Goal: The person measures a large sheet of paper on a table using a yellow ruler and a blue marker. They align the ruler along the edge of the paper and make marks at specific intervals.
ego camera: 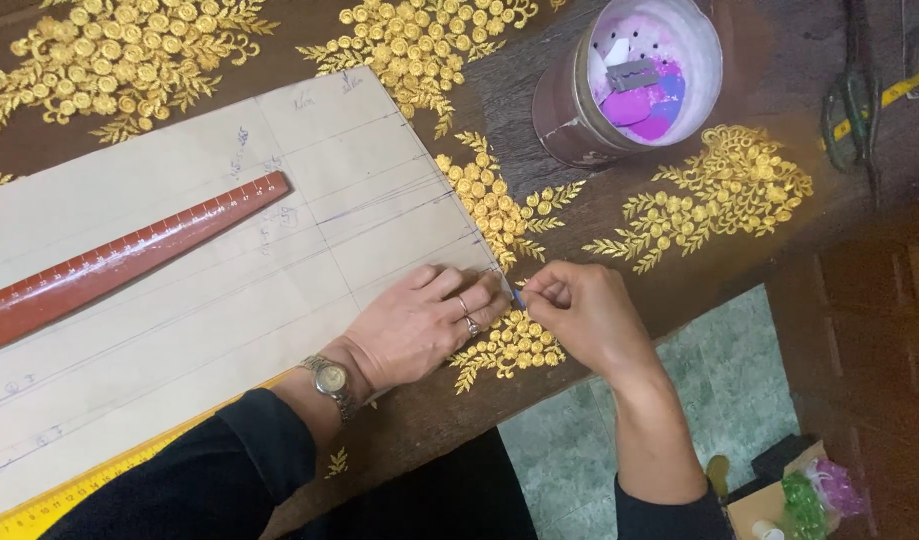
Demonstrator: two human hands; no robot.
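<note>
At the right-hand corner of the paper pattern (209, 290), close to the table's near edge, both hands meet. The left hand (419, 320) lies flat with fingers spread narrowly, pressing the paper down; it wears two rings and a wristwatch (331, 380). The right hand (579, 315) is pinched shut on a small blue marking tool (518, 297), too little of it showing to tell whether it is a pen or chalk, its tip touching the paper's right edge just beside the left fingertips.

One sheet of tan paper covers the left half of the dark wooden table (679, 270), crossed by several ruled blue lines. Its slanted right edge runs up from the hands toward the top of the view. One red tapered ruler (129, 260) lies on the paper, well apart from the hands, and one yellow ruler (59, 495) pokes out from under the paper's lower edge by the left sleeve.

Gold embroidered fabric (484, 200) lies under the paper, with floral clusters showing around it; one cluster sits directly beneath the hands. One round tin (629, 80) holding purple and pink chalk pieces stands at the top, with bare table between it and the hands. One pair of dark scissors (854, 100) lies at the top right. Beyond the table edge, green tiled floor (719, 390) shows.
</note>
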